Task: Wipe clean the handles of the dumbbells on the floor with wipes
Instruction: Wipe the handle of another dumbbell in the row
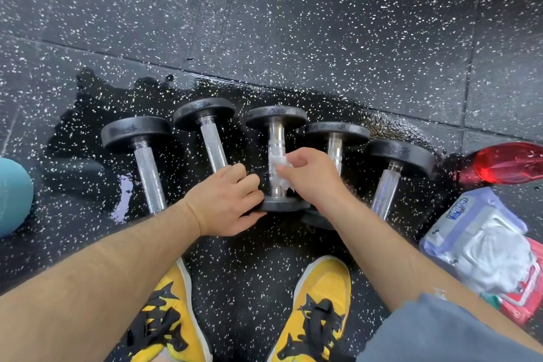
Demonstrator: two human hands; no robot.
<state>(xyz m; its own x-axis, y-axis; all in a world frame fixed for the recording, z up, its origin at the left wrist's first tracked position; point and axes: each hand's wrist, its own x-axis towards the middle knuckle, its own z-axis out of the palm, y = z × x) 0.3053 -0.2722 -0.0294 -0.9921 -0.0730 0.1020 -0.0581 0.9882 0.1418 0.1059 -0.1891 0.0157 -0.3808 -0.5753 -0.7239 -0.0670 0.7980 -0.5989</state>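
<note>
Middle dumbbell [276, 119] of five on wet floor [88, 114]: right hand [308, 176] pinches wipe [277, 161] against its handle [276, 141], left hand [226, 200] grips its near plate [282, 204], neighbours [213, 141] crowd both sides; pack [484, 244] and bottle [505, 163] lie right.

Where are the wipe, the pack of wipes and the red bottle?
wipe [275, 161], head view: crumpled white sheet on the handle.
pack of wipes [484, 247], head view: its top face.
red bottle [509, 163], head view: its body.

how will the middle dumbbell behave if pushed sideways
Probably rolls: the middle dumbbell has round heads, which the left hand seems to steady. Likely heavy: thick heads, steel handle. The wet floor may let it slide.
</note>
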